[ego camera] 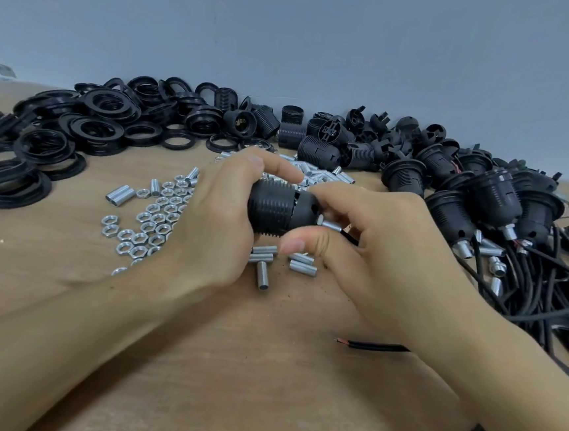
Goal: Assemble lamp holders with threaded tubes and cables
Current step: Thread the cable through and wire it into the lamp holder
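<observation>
The left hand (220, 220) wraps its grip around a black threaded lamp holder (278, 211), held sideways above the wooden surface (228, 365) with its narrow end toward the right hand (370, 243). That hand pinches a short threaded tube (332, 225) at the holder's end; a black cable (350, 236) seems to run out behind it, though the fingers hide most of it. Loose tubes (265, 260) lie just below, hex nuts (159, 218) to the left, black rings (77, 128) beyond them, and cabled holders (493, 206) to the right.
</observation>
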The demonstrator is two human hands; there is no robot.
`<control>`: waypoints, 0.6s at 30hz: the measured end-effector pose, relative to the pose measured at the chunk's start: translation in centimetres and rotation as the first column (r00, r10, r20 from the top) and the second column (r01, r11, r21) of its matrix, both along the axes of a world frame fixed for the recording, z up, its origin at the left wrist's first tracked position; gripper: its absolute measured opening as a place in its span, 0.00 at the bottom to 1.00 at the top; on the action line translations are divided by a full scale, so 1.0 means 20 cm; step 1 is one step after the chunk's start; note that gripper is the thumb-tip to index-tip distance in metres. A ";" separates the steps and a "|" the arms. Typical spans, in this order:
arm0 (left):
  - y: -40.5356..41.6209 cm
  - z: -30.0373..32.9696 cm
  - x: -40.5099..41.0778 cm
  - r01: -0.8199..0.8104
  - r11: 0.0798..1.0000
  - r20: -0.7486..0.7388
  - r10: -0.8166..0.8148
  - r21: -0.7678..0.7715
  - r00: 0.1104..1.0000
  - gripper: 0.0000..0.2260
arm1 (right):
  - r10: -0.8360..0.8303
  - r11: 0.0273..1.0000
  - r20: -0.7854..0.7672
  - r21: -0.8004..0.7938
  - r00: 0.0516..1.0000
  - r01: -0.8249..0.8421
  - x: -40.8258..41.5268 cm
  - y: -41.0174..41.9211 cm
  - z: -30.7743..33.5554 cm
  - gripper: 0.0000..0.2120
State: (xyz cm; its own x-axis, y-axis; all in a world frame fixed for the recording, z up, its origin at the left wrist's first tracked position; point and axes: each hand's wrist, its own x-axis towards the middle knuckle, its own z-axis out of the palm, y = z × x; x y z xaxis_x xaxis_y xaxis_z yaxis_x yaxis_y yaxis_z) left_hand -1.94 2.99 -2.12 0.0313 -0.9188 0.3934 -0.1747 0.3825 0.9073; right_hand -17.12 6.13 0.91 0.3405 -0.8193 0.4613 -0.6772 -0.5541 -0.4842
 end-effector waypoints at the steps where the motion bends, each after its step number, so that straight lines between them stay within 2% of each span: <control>1: 0.00 0.00 0.00 0.024 1.000 0.011 -0.024 0.015 1.000 0.19 | 0.004 1.000 -0.005 -0.002 1.000 -0.004 0.00 0.00 0.00 0.21; 4: 0.00 0.01 0.01 0.043 0.998 0.010 -0.043 0.056 0.999 0.20 | 0.027 1.000 0.009 -0.013 1.000 -0.027 -0.01 0.00 -0.01 0.21; 8: 0.00 0.01 0.04 0.114 0.990 0.018 -0.116 0.082 0.993 0.20 | 0.085 0.995 0.027 -0.051 0.996 -0.083 -0.02 0.00 -0.01 0.06; 10: -0.01 0.01 0.04 0.136 0.988 0.012 -0.137 0.072 0.990 0.20 | 0.098 0.994 0.027 -0.058 0.995 -0.096 -0.02 0.00 -0.01 0.04; 18: -0.03 0.00 0.06 0.198 0.978 -0.042 -0.195 0.070 0.980 0.19 | 0.104 0.993 0.016 -0.060 0.994 -0.103 -0.01 -0.01 -0.04 0.15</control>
